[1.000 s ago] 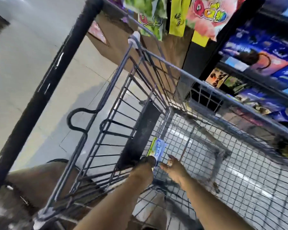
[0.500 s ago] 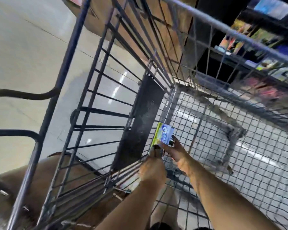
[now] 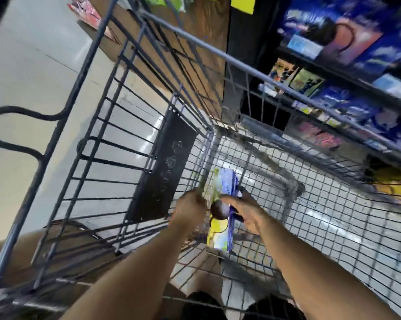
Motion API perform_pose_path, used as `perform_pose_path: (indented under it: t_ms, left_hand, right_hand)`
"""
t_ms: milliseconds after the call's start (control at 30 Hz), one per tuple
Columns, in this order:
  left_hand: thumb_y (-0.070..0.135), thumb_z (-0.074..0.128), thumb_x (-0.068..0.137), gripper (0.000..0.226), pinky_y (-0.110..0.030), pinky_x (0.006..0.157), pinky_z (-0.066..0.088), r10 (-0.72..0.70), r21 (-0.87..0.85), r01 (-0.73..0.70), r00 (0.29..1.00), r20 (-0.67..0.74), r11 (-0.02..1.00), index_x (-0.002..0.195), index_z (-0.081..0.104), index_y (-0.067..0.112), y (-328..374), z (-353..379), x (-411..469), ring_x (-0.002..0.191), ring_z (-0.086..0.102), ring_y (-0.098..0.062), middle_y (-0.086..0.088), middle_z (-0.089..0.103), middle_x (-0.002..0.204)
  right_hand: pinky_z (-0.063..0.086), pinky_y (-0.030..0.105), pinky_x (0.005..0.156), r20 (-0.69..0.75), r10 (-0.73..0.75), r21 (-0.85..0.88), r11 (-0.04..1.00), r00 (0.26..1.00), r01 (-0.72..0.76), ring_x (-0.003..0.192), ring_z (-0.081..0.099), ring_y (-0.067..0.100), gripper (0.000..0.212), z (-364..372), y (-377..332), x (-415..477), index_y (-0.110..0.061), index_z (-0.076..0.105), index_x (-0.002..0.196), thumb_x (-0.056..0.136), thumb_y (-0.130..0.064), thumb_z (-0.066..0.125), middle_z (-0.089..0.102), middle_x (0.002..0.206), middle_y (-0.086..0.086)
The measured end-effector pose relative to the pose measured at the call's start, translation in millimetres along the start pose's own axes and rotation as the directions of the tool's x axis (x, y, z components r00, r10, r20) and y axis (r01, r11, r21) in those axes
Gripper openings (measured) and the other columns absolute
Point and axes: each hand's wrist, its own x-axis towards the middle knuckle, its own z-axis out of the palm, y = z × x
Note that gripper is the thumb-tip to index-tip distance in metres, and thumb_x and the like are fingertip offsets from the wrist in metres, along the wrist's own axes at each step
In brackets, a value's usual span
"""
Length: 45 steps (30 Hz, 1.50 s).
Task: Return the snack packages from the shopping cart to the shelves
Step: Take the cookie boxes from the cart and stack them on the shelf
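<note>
Both hands are low inside the cart (image 3: pixel 218 51), near its corner. The right hand (image 3: pixel 245 211) grasps the pack (image 3: pixel 219 236), thumb across its face. The left hand (image 3: pixel 190 209) appears to pinch its edge, though blur obscures the fingers. Risk: the pack snags on the wire wall during lifting, or slips from a weak pinch.

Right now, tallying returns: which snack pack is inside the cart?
The blue-and-yellow pack, gripped by the left hand and right hand inside the cart; the others sit on the shelves.

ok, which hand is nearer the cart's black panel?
Left. The left hand is right beside the black panel; the right hand is beyond the snack package.
</note>
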Motion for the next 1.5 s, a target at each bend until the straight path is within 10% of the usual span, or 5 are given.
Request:
perform_pose_path:
  t_ms: [400,667,900,1033,1500]
  left_hand:
    - [0.049,0.070,0.089,0.040,-0.039,0.077,0.057,0.352,-0.729,-0.030,0.889,0.294,0.684,0.121,0.063,0.026,198.3,-33.4,-186.9,0.094,0.068,-0.026,-0.005,0.074,0.110]
    - [0.040,0.068,0.093,0.028,-0.027,0.047,0.050,0.298,-0.893,-0.134,0.955,0.000,0.430,0.109,0.055,0.021,318.7,-13.3,-321.4,0.045,0.059,-0.014,-0.005,0.065,0.083]
    - [0.042,0.072,0.088,0.048,-0.040,0.067,0.059,0.362,-0.953,-0.210,0.924,-0.121,0.219,0.128,0.050,0.026,401.4,15.6,-385.0,0.095,0.070,-0.027,-0.003,0.070,0.112]
    - [0.062,0.078,0.058,0.097,-0.049,0.086,0.059,0.458,-0.943,-0.211,0.886,-0.074,0.256,0.141,0.044,0.024,435.0,33.2,-395.6,0.104,0.070,-0.029,-0.006,0.067,0.125]
    - [0.069,0.049,0.092,0.061,-0.031,0.112,0.027,0.903,-0.510,-0.762,0.422,0.078,0.400,0.140,0.046,0.032,562.4,60.1,-520.1,0.131,0.038,-0.005,0.015,0.044,0.144]
  right_hand:
    - [0.051,0.022,0.058,0.276,-0.078,-0.110,0.988,0.958,0.112,0.062,0.068,0.007,0.022,-148.9,-103.1,-245.8,-0.021,0.069,0.102,0.086,-0.035,0.072,0.075,0.080,-0.006]
    - [0.055,0.029,0.076,0.173,-0.233,-0.042,0.969,0.957,0.244,0.077,0.070,0.010,0.044,-266.5,-96.7,-409.8,-0.024,0.064,0.128,0.090,-0.047,0.068,0.076,0.102,-0.009]
    - [0.058,0.040,0.078,-0.113,-0.457,0.294,0.833,0.882,0.469,0.106,0.070,0.026,0.085,-345.9,-74.5,-471.8,-0.020,0.052,0.139,0.067,-0.044,0.090,0.065,0.132,0.011]
    - [0.049,0.023,0.048,-0.320,-0.518,0.292,0.743,0.793,0.603,0.063,0.068,0.011,0.065,-368.6,-74.8,-515.2,-0.007,0.053,0.136,0.080,-0.026,0.079,0.070,0.115,0.008]
    - [0.044,0.031,0.081,-0.582,-0.691,-0.019,0.538,0.428,0.843,0.084,0.063,0.018,0.054,-506.6,-72.6,-728.4,-0.029,0.068,0.118,0.069,-0.026,0.090,0.059,0.111,0.013]
